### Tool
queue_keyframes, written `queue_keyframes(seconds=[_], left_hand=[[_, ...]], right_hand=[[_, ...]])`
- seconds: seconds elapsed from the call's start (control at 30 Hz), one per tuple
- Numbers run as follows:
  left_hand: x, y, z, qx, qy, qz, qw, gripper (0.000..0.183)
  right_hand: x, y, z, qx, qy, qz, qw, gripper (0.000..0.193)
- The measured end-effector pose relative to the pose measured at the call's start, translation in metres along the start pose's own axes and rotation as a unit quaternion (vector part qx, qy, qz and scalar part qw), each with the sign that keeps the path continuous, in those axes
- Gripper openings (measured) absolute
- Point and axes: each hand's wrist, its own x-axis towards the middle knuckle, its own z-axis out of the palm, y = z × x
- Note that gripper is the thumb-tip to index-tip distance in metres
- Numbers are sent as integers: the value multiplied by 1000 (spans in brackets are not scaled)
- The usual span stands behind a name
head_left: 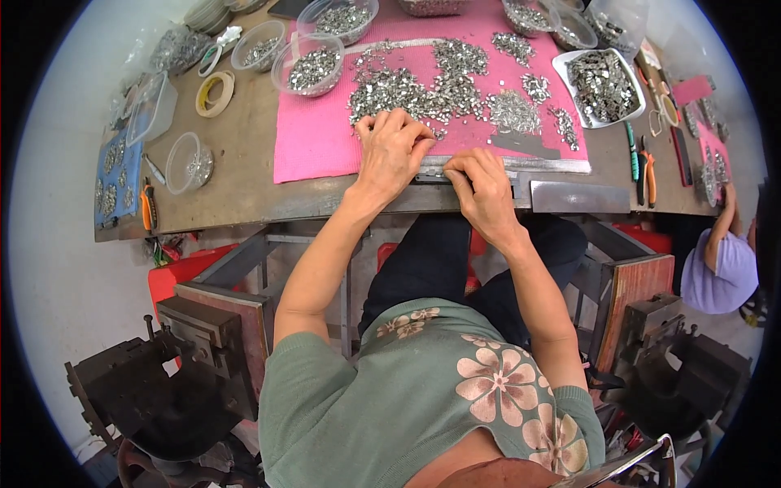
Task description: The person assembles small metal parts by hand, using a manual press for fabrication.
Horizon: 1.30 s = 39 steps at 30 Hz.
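Observation:
At the near edge of the pink mat (313,146), my left hand (390,150) bends over the heap of small shiny metal pieces (394,93). Its thumb and fingers are pinched together, and whatever lies between them is too small to name. Just to the right, my right hand (486,191) pinches at a narrow dark metal bar (435,178) along the table's front edge; its fingertips hide what they grip. Beside that hand lies a flat steel plate (579,197). A pile of thin silvery pieces (514,112) sits farther back.
Clear round tubs (309,67) of metal parts stand at the back left, a white tray (604,85) of them at the right. Orange-handled pliers (647,171), a tape roll (215,93) and a round container (189,164) lie on the table. A co-worker (720,268) sits far right.

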Motion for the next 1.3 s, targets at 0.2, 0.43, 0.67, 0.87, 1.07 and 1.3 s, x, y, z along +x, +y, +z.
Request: queue_keyframes(seconds=[0.2, 0.43, 0.67, 0.87, 1.07, 1.3], left_hand=[[4, -3, -7, 42, 8, 37, 998, 6], [-1, -2, 0, 25, 6, 24, 999, 6], [-3, 3, 0, 53, 5, 16, 998, 8], [-5, 8, -5, -33, -23, -6, 999, 7], [-22, 25, -17, -201, -49, -72, 976, 6], [-32, 29, -5, -189, -21, -18, 982, 9]], right_hand=[[0, -3, -1, -15, 12, -1, 1000, 10], [-2, -7, -4, -45, -15, 44, 998, 10], [26, 16, -2, -77, -9, 26, 997, 11], [46, 36, 10, -131, -51, 27, 990, 11], [36, 40, -10, -69, -75, 82, 991, 9], [32, 41, -11, -169, -30, 42, 984, 8]])
